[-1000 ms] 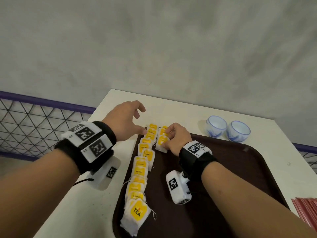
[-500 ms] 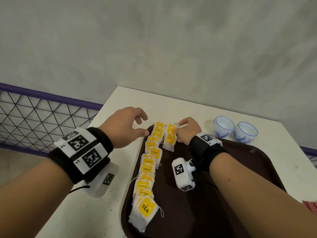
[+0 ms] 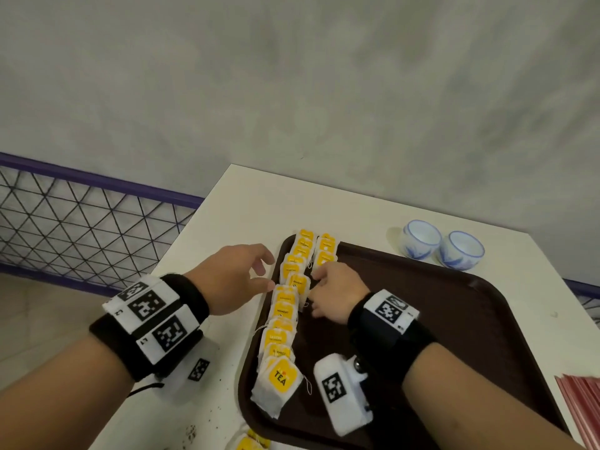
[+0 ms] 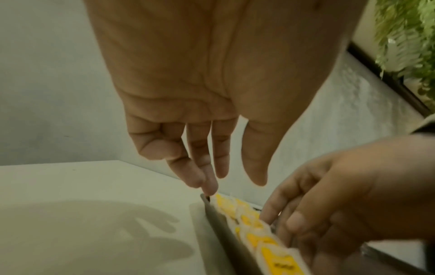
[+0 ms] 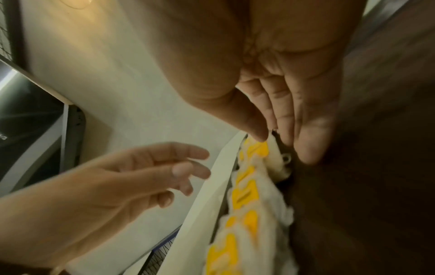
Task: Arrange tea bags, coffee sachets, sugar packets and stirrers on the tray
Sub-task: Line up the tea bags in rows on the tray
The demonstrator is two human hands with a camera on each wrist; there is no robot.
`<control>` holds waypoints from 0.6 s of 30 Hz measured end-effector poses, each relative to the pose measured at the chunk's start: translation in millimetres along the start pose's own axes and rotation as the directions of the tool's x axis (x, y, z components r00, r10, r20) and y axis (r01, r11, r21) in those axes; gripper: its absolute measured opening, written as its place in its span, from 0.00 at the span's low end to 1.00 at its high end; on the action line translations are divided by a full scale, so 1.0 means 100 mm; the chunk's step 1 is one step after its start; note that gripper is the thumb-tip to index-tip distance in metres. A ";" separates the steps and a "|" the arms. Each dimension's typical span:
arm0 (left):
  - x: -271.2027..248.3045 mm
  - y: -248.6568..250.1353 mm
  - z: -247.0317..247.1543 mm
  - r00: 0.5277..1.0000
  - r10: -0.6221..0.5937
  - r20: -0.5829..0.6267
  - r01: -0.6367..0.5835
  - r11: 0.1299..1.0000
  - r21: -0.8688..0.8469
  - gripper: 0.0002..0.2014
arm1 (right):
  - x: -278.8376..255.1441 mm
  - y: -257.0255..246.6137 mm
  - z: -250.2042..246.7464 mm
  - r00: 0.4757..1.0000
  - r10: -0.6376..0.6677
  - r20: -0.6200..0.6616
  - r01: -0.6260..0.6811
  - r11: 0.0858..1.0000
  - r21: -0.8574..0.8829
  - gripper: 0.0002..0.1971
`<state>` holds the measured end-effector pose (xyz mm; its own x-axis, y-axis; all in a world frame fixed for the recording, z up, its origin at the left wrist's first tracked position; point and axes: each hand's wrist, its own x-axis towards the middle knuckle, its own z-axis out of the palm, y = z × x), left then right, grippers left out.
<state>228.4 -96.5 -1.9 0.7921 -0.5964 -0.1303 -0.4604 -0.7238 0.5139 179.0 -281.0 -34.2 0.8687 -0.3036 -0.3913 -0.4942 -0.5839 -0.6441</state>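
Yellow-tagged tea bags [image 3: 285,315] line the tray [image 3: 454,319] left rim; your right hand [image 3: 337,292] nudges them straight with relaxed fingers, left hand [image 3: 233,277] hovers slack, grasping nothing

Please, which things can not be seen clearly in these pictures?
- Red packets: cut off by the head view's right edge, kind unreadable.
- Tea bags on the table: cut by the bottom edge.
- Right hand: fingertips hidden behind its back; contact unclear.
- Small tag print: too small.
- Tea bags' tags blurred in the right wrist view.
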 end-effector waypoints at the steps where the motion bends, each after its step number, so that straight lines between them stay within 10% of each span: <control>1: -0.04 0.01 -0.03 1.000 0.008 -0.014 -0.008 1.000 -0.013 0.17 | -0.01 -0.03 0.05 1.000 0.004 -0.007 -0.003 1.000 0.026 0.16; 13: -0.98 -0.22 -0.35 0.992 -0.022 -0.122 0.015 0.998 -0.058 0.14 | -0.42 -0.10 -0.10 0.981 -0.142 -0.132 0.140 0.990 -0.025 0.18; 18: -1.71 -0.13 -0.13 0.999 0.043 -0.029 -0.047 0.983 -0.179 0.12 | -1.38 -0.23 -0.33 0.918 -0.365 0.153 0.395 0.874 -0.283 0.12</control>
<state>104.0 19.6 24.3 0.7829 -0.6165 -0.0837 -0.4181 -0.6210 0.6630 72.1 -250.1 56.1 0.9731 0.0499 -0.2250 -0.0796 -0.8436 -0.5311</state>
